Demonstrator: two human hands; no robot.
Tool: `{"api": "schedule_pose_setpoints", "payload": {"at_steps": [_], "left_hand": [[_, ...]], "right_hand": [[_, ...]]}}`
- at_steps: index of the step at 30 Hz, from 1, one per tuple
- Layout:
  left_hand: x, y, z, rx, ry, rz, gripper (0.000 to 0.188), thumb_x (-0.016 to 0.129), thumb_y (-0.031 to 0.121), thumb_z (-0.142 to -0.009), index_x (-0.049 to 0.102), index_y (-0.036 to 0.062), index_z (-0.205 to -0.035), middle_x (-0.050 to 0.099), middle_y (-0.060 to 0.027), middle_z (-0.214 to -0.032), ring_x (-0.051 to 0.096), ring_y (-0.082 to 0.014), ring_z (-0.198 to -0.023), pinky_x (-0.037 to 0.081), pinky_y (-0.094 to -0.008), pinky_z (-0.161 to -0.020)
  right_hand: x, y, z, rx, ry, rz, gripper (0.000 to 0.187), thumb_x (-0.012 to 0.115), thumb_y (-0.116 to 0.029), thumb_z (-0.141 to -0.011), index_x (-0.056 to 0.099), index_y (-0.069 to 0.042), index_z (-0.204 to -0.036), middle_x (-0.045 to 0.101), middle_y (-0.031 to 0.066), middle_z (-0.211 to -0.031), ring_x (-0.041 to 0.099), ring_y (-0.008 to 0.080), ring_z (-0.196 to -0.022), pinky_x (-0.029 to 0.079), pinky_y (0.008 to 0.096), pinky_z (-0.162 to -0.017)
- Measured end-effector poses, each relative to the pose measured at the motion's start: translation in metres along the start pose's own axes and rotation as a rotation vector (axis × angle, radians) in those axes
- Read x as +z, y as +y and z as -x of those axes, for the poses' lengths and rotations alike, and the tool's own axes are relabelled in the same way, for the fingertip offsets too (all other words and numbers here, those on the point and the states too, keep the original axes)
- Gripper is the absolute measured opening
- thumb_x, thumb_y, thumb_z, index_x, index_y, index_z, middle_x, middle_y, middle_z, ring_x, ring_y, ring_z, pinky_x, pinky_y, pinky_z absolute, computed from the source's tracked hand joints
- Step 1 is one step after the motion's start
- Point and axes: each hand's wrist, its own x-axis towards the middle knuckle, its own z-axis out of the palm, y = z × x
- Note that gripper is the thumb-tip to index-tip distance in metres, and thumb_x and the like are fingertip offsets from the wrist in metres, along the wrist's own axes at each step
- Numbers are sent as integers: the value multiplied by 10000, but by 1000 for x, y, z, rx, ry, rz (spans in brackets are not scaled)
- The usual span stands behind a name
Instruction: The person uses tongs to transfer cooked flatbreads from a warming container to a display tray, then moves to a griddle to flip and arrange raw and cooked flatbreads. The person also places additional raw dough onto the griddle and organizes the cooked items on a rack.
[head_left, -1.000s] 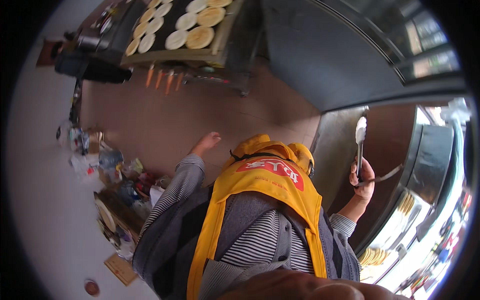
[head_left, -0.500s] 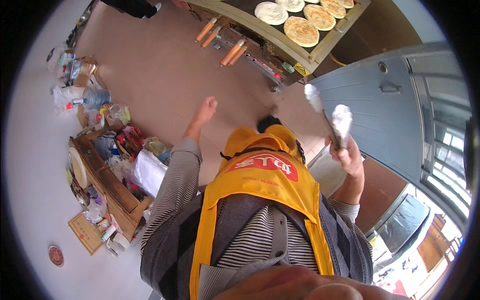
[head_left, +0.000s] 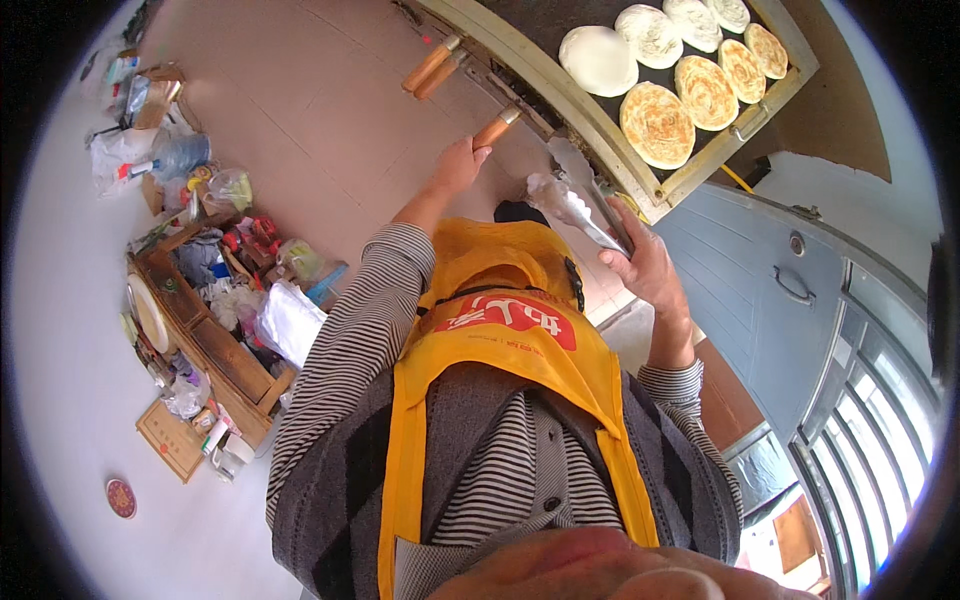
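My left hand (head_left: 460,167) is closed around a wooden handle (head_left: 495,129) that sticks out below the front edge of the griddle (head_left: 540,62). In my right hand (head_left: 645,268) is a pair of metal tongs (head_left: 580,212), their scalloped tips apart and pointing toward the griddle's front. Nothing is between the tips. Round flatbreads lie on the dark cooking plate in two rows. Those nearer the right edge, such as one browned flatbread (head_left: 657,125), have golden patches, while a pale flatbread (head_left: 598,61) and others behind it look white.
More wooden handles (head_left: 432,68) jut from the griddle's front, left of my hand. A blue-grey door (head_left: 745,265) stands at the right. Along the left wall are a wooden cabinet (head_left: 215,345) full of clutter, a large water bottle (head_left: 181,153) and plastic bags.
The griddle appears nearer. My left hand has moved forward and taken hold of a wooden handle. My right hand has brought the tongs lower and inward, their tips now swung to the left.
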Motion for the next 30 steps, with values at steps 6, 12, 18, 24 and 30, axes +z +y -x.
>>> {"api": "schedule_pose_setpoints", "payload": {"at_steps": [6, 12, 18, 24, 30], "left_hand": [[-7, -15, 8, 122, -20, -85, 475, 568, 443, -958, 592, -31, -973, 664, -270, -901, 640, -445, -872, 504, -527, -753], [-40, -113, 99, 138, -131, -106, 465, 571, 442, -949, 595, -21, -981, 662, -265, -923, 635, -444, -897, 498, -509, -745], [-89, -197, 173, 2, -344, -170, 460, 589, 449, -920, 611, 6, -1044, 676, -247, -969, 641, -434, -916, 496, -517, -794], [-59, -135, 110, 49, -313, -57, 487, 558, 464, -940, 614, -4, -1064, 684, -250, -985, 649, -429, -941, 509, -522, -805], [-26, -31, 14, 131, -229, 17, 517, 489, 467, -983, 586, -22, -1119, 671, -275, -1011, 627, -466, -983, 497, -534, -839]], "right_hand": [[29, 2, -3, 25, 127, 32, 798, 661, -526, -898, 430, 31, -1420, 650, 276, -1183, 660, 313, -1100, 502, 388, -906], [124, -16, 21, 383, 293, -113, 500, 565, -291, -994, 478, 6, -1386, 665, 278, -1102, 678, 320, -1027, 516, 378, -846], [201, -36, 22, 324, 343, 14, 711, 644, -512, -919, 501, 51, -1328, 631, 143, -901, 590, 180, -838, 488, 321, -769], [200, -64, 18, 212, 474, 121, 616, 670, -369, -905, 491, 31, -1338, 662, 245, -992, 665, 336, -950, 518, 394, -815], [156, -61, 59, 388, 379, 113, 560, 613, -265, -934, 453, 56, -1364, 651, 289, -961, 681, 383, -870, 530, 420, -745]]}}
